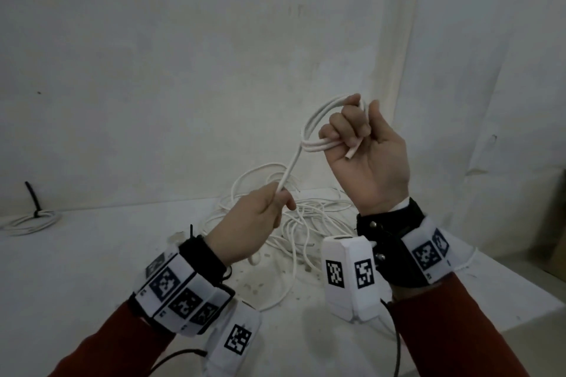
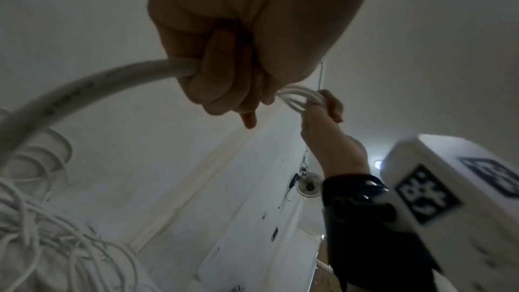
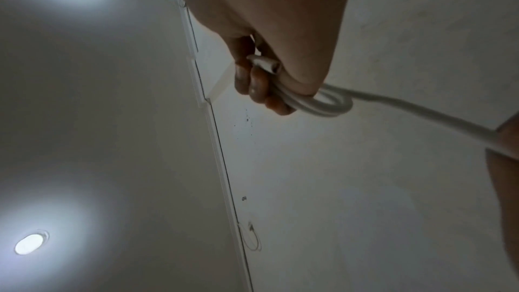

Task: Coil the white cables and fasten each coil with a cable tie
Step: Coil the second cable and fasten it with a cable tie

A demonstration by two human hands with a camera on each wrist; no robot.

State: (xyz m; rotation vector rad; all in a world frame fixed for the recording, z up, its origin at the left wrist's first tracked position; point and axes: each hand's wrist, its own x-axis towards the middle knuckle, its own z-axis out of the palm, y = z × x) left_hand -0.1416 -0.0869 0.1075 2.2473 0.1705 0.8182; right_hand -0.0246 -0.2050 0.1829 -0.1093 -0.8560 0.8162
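My right hand [image 1: 356, 128] is raised above the table, its fingers curled round a small coil of white cable [image 1: 315, 125] of a few loops; the cut cable end [image 1: 350, 152] sticks out below the fingers. The right wrist view shows the same coil [image 3: 325, 103] gripped in the right hand [image 3: 269, 79]. From the coil one strand [image 1: 291, 167] runs down to my left hand [image 1: 272, 205], which grips it. In the left wrist view the left hand [image 2: 224, 79] is closed on the cable [image 2: 92, 88]. A loose tangle of white cable [image 1: 306, 223] lies on the table behind the hands.
A coil [image 1: 29, 222] fastened with a black cable tie [image 1: 33, 197] lies at the far left of the white table [image 1: 76, 269]. A plain wall stands close behind. The table's right edge [image 1: 520, 285] drops off near a brown box [image 1: 556, 220].
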